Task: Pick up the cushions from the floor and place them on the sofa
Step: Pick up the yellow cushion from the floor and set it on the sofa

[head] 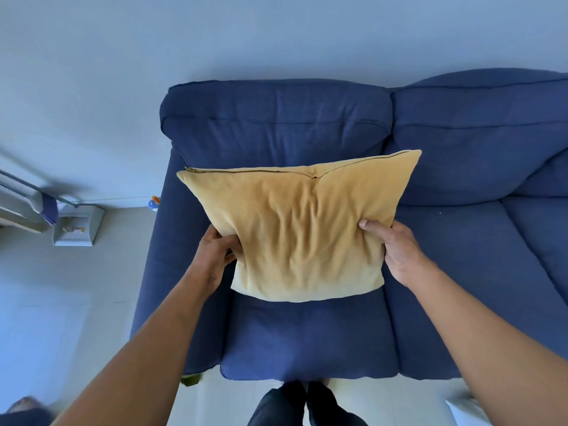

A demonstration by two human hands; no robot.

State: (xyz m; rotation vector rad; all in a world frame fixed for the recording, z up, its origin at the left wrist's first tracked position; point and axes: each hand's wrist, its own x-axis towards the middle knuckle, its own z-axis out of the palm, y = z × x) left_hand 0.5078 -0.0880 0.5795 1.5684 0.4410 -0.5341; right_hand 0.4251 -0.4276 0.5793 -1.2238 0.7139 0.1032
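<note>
Fingers of right hand clamped on cushion edge; left hand gripped on opposite edge. Cushion held mid-frame, over left seat of sofa, not yet released. No other cushions seen on sofa or visible floor; placement judged nearly complete.

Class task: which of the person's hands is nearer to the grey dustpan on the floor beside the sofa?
Left. The left hand grips the cushion's side towards the dustpan; the right hand grips the far side.

yellow cushion | gripped by left hand, right hand | above blue sofa
</note>
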